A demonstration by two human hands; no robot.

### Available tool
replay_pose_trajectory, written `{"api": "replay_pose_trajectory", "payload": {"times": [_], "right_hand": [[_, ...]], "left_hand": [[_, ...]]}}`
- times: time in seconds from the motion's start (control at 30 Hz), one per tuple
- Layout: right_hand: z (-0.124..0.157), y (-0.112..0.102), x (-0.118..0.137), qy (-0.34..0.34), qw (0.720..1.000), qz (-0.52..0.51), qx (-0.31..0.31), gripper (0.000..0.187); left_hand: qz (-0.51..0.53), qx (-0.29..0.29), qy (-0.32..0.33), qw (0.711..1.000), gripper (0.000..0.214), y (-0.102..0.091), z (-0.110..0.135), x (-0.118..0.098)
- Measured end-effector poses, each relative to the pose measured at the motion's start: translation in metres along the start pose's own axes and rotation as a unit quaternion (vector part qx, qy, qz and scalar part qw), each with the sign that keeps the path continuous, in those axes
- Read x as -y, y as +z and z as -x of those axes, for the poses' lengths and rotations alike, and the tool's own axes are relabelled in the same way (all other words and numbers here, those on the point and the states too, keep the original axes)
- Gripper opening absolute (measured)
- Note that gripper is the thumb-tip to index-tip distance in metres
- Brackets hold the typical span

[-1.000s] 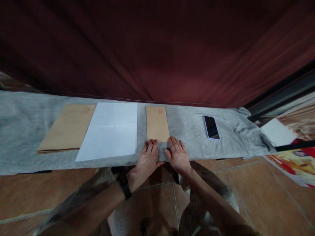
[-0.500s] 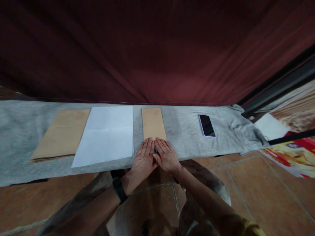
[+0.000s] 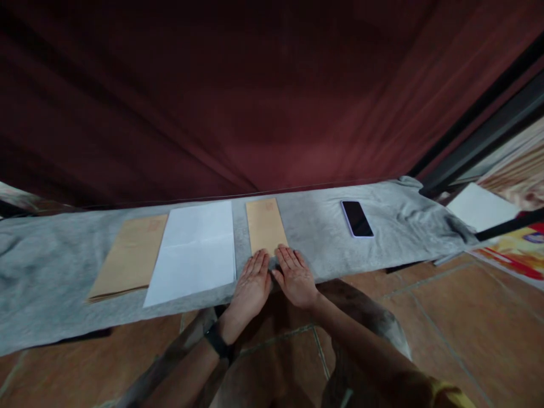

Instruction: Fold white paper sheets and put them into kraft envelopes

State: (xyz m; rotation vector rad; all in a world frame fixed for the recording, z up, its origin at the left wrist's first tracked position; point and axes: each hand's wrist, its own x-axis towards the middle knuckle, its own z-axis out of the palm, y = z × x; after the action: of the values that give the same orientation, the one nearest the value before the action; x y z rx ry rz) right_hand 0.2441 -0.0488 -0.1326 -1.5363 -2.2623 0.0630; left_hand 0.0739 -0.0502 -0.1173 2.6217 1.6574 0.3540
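A narrow brown paper envelope with a faint reddish print near its far end lies flat on the grey cloth. My left hand rests palm down on its near left corner, fingers stretched out. Flat on the near right corner lies my right hand, fingers extended too. A small gap separates the two hands. To the left is a stack of white paper sheets, and beyond it a stack of larger brown envelopes.
A phone in a pale purple case lies on the cloth to the right. Behind the narrow surface hangs a dark red curtain. Dark metal bars stand at the right, near a colourful printed box. The floor is tiled.
My hands have moved apart a little, each toward its own side of the envelope. The camera view has tilted, so the stacks at the left appear lower and further right.
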Motion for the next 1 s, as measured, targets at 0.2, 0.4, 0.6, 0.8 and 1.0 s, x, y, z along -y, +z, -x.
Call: {"api": "replay_pose_trajectory", "payload": {"times": [0.2,0.4,0.6,0.8,1.0], "right_hand": [[-0.002,-0.001,0.001,0.014,1.000,-0.018,-0.009,0.048],[0.002,-0.003,-0.003,0.000,1.000,-0.007,0.004,0.050],[0.006,-0.003,-0.006,0.019,1.000,0.009,0.000,0.051],[0.005,-0.004,-0.010,0.030,0.999,-0.007,0.013,0.050],[-0.007,-0.010,-0.018,0.036,0.997,-0.069,0.026,0.051]], "left_hand": [[0.018,0.006,-0.039,0.999,0.045,-0.011,-0.017,-0.011],[0.020,-0.026,-0.006,0.999,0.051,0.005,-0.011,-0.025],[-0.011,-0.048,-0.024,0.999,0.066,0.008,-0.002,-0.023],[-0.042,0.007,-0.076,0.996,0.073,0.000,-0.002,-0.028],[0.028,-0.026,-0.107,0.994,0.055,-0.004,-0.015,-0.028]]}}
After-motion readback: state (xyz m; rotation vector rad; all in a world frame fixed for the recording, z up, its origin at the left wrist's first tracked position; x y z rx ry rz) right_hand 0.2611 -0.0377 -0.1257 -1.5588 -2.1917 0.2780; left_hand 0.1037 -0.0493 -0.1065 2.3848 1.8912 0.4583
